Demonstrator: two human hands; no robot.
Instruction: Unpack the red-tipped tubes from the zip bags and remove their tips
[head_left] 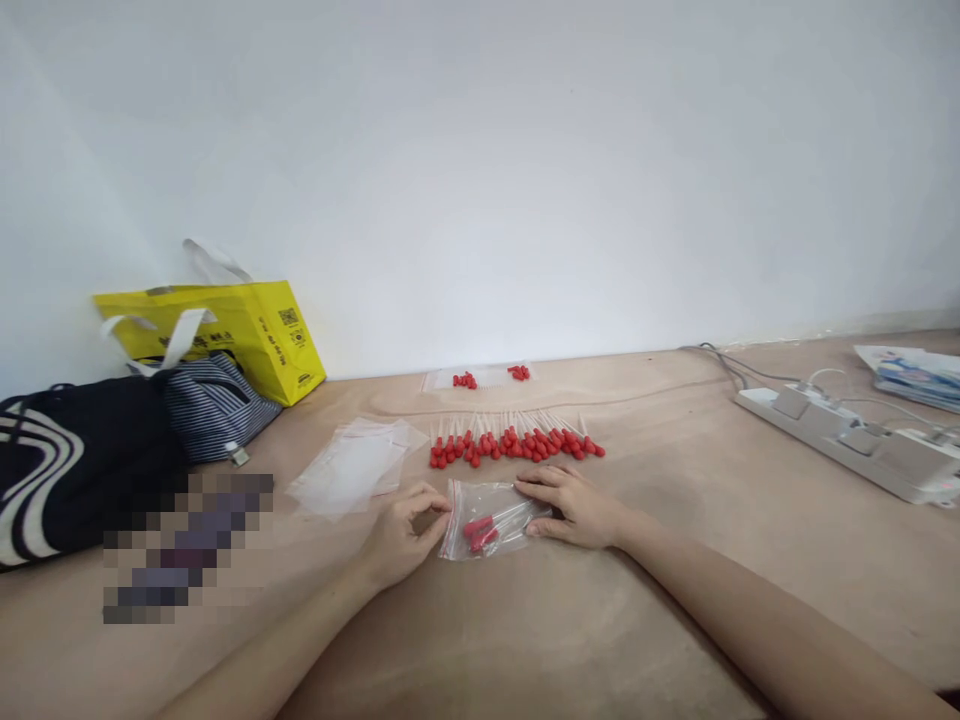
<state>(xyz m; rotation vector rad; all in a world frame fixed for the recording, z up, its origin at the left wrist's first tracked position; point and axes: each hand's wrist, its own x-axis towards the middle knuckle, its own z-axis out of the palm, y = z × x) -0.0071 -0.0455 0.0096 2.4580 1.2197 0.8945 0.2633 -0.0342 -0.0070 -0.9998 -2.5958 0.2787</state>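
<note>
Fingertips (441, 497) of the left hand (401, 530) are pinching the clear bag (491, 493) at its red-lined edge, while the right hand (566, 508), thumb and fingers apart, is resting on the other end. Holding it flat on the table (465, 640) is probably helping align that edge, red-headed sticks (516, 450) lying just beyond

On the left of the brown wooden table (825, 560), a yellow shopping bag with white handles (281, 345) stands behind a striped fabric pouch (214, 408) and a black bag with white curves (112, 450). Rightward, a white plastic power strip (847, 450) lies near printed leaflets (911, 375).
</note>
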